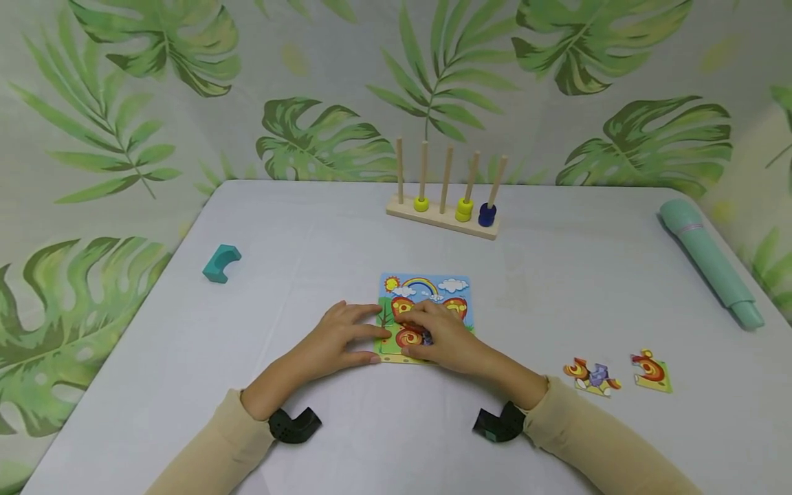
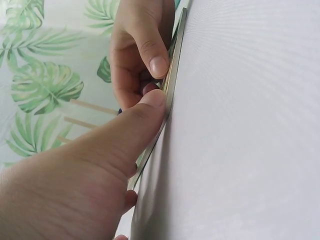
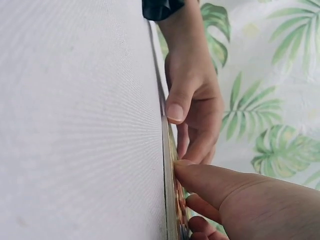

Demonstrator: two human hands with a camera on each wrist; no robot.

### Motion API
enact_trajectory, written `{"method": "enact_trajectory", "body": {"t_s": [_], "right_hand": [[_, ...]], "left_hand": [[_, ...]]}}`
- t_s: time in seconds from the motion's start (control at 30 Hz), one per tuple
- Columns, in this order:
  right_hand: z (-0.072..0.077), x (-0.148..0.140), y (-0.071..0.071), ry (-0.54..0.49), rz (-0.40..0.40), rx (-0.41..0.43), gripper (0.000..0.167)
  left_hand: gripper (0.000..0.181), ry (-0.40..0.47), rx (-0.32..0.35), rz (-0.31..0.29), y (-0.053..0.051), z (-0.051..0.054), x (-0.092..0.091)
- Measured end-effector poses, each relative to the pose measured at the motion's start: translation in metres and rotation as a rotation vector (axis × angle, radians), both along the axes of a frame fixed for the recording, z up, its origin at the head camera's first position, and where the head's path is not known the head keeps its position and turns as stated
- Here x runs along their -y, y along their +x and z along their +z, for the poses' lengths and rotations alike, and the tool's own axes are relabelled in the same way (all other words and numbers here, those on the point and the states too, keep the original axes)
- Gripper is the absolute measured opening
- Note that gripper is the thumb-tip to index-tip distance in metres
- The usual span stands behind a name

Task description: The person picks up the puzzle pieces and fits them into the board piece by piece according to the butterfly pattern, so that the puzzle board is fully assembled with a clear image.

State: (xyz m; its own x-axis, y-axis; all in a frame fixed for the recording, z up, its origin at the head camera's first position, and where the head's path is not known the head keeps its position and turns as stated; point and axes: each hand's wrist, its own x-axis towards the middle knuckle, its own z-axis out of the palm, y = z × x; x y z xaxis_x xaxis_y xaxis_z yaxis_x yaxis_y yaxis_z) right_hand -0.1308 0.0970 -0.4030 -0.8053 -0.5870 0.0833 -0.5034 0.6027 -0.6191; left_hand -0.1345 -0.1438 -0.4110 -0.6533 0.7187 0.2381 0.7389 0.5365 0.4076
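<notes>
A square picture puzzle [image 1: 454, 283] with a sun, a rainbow and a red butterfly lies flat on the table in the head view. My left hand [image 1: 345, 338] rests at its left side, fingers extended onto the board and thumb at the lower left corner. Over the lower middle, my right hand [image 1: 447, 338] touches the surface with thumb and fingertips spread about a piece with a red spiral [image 1: 408, 337]. That hand covers part of the butterfly. Both wrist views show the puzzle edge-on, with the left thumb [image 3: 176, 111] at its edge and the right thumb [image 2: 159, 66] on top.
Two loose puzzle pieces, one with a purple figure [image 1: 597, 377] and one green-edged [image 1: 652, 371], lie at the right. A wooden peg stand [image 1: 442, 218] with yellow and blue beads stands behind. A teal arch block [image 1: 221, 263] is left; a mint-green tube-shaped object [image 1: 711, 261] lies far right.
</notes>
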Motion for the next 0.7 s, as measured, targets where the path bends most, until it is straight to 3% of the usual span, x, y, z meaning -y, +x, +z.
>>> {"method": "enact_trajectory", "body": {"t_s": [0.13, 0.3, 0.5, 0.7], "right_hand": [[0.007, -0.003, 0.001, -0.032, 0.023, 0.091, 0.048], [0.026, -0.021, 0.006, -0.129, 0.076, 0.179, 0.051], [0.048, -0.064, 0.023, -0.218, 0.033, 0.093, 0.055], [0.062, -0.113, 0.046, -0.159, -0.105, -0.074, 0.066]], "left_hand": [[0.035, 0.016, -0.005, 0.004, 0.000, -0.003, 0.001], [0.035, 0.018, -0.006, 0.012, -0.001, -0.003, 0.001], [0.035, 0.001, 0.008, 0.022, 0.000, -0.002, 0.001], [0.036, -0.003, 0.008, 0.020, -0.001, -0.002, 0.001]]}}
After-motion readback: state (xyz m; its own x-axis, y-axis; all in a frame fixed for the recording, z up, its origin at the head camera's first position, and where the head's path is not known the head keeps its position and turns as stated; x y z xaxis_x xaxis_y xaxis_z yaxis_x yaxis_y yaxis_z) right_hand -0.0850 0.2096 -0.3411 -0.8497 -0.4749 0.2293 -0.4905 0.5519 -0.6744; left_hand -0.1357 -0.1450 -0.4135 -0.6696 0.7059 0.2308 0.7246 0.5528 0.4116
